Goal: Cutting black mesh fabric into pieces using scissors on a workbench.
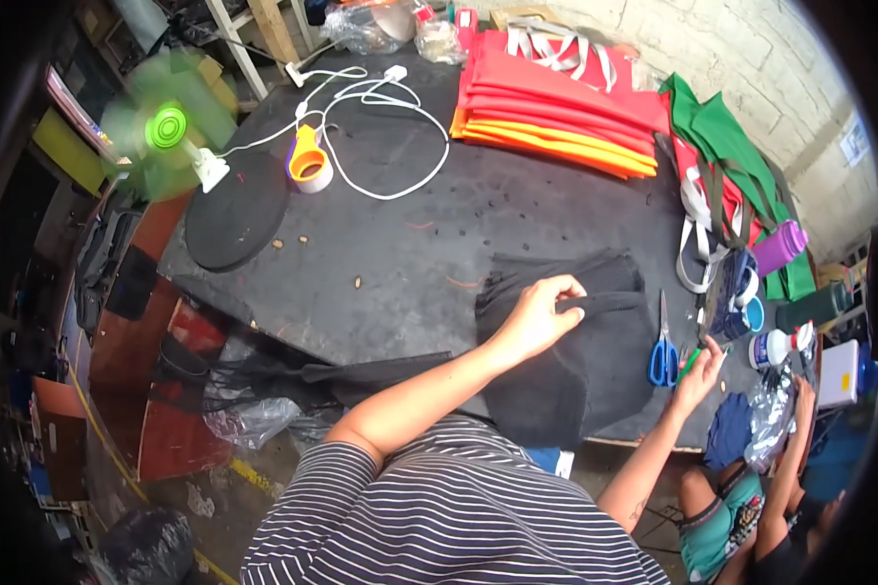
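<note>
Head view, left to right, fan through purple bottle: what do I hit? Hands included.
Green fan → tape roll → left hand → blue-handled scissors → right hand → purple bottle.

No readable text, label [777, 348] on white bottle [758, 352] too small; paper sheet [855, 142] on wall [741, 68] too blurred

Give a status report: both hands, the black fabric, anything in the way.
Left hand pinching black fabric. Right hand at small green item, grip unclear. Blue-handled scissors between right hand and fabric.
</note>
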Demonstrator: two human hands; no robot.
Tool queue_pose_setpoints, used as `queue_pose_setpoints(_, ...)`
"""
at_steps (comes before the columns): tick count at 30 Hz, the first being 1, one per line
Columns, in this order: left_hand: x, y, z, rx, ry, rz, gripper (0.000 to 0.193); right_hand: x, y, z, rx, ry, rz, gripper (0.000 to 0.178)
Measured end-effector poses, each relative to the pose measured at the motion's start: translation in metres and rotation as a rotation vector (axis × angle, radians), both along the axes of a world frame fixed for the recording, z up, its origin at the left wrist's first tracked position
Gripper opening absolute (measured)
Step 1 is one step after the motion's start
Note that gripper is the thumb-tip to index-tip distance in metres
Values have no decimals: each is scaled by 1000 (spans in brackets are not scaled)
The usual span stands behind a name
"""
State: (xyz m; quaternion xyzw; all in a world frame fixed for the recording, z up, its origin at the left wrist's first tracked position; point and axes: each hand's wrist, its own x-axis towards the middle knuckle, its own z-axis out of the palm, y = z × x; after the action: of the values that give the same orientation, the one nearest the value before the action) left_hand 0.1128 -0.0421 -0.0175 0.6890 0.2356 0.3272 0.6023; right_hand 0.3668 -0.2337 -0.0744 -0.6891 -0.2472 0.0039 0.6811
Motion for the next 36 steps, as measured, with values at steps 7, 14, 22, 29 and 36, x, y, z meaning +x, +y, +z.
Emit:
queue_pose_setpoints(7, 3, -2, -3, -10, 42, -35, 17, -79, 52, 36, 69, 303, 316, 22)
queue_pose_setpoints(14, 8, -7, -16, -8, -1, -25, 16, -116, 62, 49, 70, 273, 529, 28)
queue_pose_setpoints(22, 7, -9, -13, -117, 35, -32, 12, -128, 64, 46, 128, 324, 545, 28)
queue_pose_setpoints(29, 7, -12, -7, -99, 81, -19, 14, -132, 63, 42, 78, 300, 590, 19)
queue_pose_setpoints(36, 11, -16, -11, -99, -9, 12, 19, -131, 61, 37, -7, 173, 394, 14)
